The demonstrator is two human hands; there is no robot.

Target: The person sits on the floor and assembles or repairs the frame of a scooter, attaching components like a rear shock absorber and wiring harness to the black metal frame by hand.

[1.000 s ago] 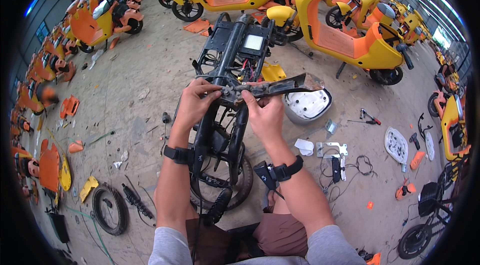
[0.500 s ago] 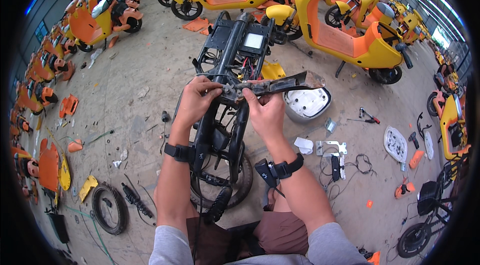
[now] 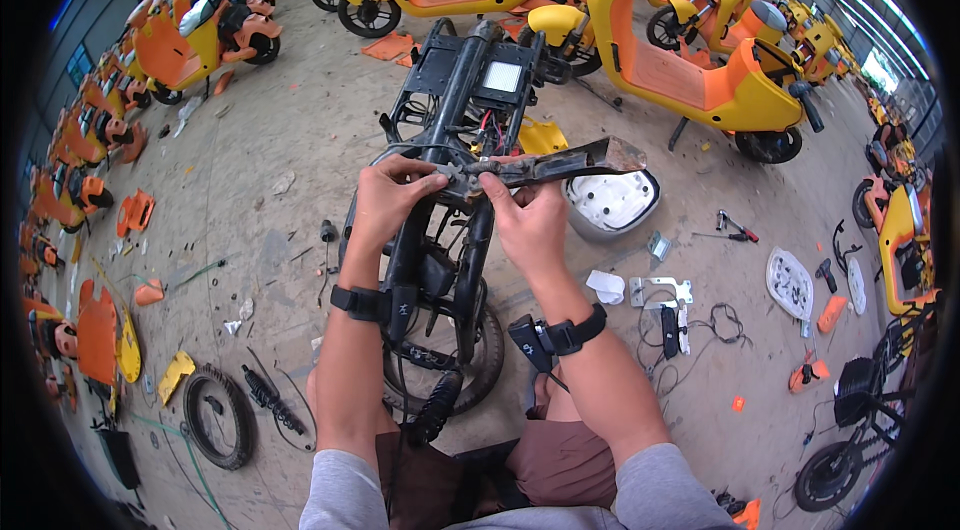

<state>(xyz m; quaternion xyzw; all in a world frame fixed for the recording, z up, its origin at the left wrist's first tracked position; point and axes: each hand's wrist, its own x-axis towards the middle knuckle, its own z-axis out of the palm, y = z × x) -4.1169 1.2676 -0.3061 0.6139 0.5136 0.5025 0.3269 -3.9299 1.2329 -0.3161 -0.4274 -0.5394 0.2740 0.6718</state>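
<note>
Grey floor [image 3: 270, 145] stretched around you, with yellow scooters [image 3: 705, 117] standing in rows beyond. A bare black frame [image 3: 463, 90] stood before you. Over it you held a dark metal bracket [image 3: 575, 164] crosswise (its outer end was flared and rusty-brown), reaching past the frame's right side. Your right hand [image 3: 528, 220] wrapped around it near the middle, and your left hand [image 3: 390, 193], just apart from the other, pinched its left end.

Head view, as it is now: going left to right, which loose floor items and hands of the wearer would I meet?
Large orange panel, loose black tyre, coil shock absorber, left hand, right hand, white-lined grey shell, red-handled tool, white oval panel.
</note>
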